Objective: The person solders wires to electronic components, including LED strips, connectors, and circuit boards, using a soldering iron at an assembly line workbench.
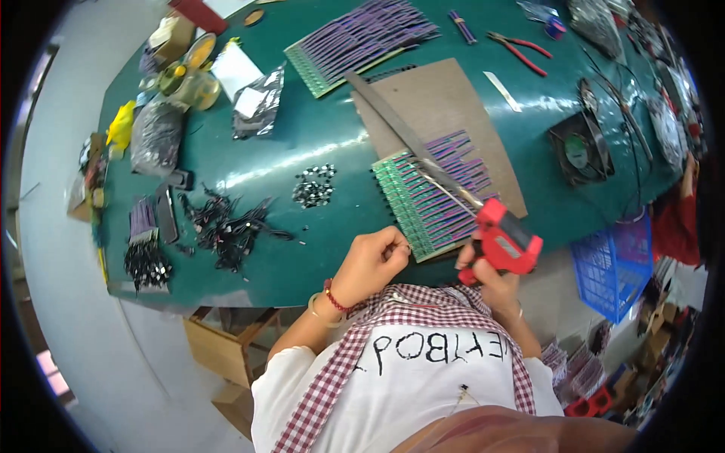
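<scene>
My right hand (491,275) grips a red and black pistol-shaped soldering gun (507,243), whose thin metal tip points up and left over a green circuit board panel (404,200). Rows of purple wires (453,215) run off the panel to the right. Beside the panel's near left corner, my left hand (374,260) is closed, with fingers and thumb pinched together; whatever they hold is too small or hidden to make out. A brown cardboard sheet (430,98) lies beneath the panel, and a long flat metal bar (400,128) slants across both.
Small black parts (313,186) are heaped left of the panel, with tangled black leads (230,226) farther left. Another wired panel (362,41) lies at the back. Red-handled pliers (521,53) and a black fan (580,147) sit right. A blue crate (615,264) stands beyond the table edge.
</scene>
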Demonstrator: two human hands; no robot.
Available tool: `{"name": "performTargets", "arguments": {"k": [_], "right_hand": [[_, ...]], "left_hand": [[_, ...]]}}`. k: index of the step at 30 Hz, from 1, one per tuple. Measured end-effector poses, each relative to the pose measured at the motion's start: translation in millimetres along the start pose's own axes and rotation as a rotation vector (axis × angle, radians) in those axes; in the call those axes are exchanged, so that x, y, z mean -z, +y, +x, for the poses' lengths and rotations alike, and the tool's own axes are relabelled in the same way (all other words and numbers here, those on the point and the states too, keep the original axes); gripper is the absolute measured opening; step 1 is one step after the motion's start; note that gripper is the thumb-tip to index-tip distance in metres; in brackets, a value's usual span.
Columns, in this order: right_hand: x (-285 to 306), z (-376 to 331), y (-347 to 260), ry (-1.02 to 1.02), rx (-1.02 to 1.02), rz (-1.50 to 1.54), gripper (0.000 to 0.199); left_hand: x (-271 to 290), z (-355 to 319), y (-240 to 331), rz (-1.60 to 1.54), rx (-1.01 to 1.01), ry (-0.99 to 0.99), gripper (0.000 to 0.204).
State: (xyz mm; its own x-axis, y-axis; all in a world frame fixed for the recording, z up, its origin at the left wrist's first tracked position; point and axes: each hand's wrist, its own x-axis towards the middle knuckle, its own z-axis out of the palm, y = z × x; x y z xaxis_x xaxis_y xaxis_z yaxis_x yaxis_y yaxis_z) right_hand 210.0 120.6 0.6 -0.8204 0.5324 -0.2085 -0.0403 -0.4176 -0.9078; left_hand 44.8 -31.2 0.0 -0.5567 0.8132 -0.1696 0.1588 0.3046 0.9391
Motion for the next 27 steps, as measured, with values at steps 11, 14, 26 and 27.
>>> {"name": "performTargets", "arguments": {"k": [11,14,26,27], "right_hand": [[30,-11,2,0.023,0.098,0.047,0.054],[37,-16,1,0.009,-0.026,0.118,0.050],[52,-36,11,-0.051,-0.167,0.052,0.044],[52,-37,12,-0.049,-0.169,0.053,0.044]], "left_hand": [[12,11,-26,-0.405,0.419,-0.083,0.008],[16,18,-22,-0.404,0.448,-0.103,0.008],[6,18,-24,-0.406,0.475,-0.066,0.009],[6,19,-25,-0.411,0.479,-0.052,0.010]]}}
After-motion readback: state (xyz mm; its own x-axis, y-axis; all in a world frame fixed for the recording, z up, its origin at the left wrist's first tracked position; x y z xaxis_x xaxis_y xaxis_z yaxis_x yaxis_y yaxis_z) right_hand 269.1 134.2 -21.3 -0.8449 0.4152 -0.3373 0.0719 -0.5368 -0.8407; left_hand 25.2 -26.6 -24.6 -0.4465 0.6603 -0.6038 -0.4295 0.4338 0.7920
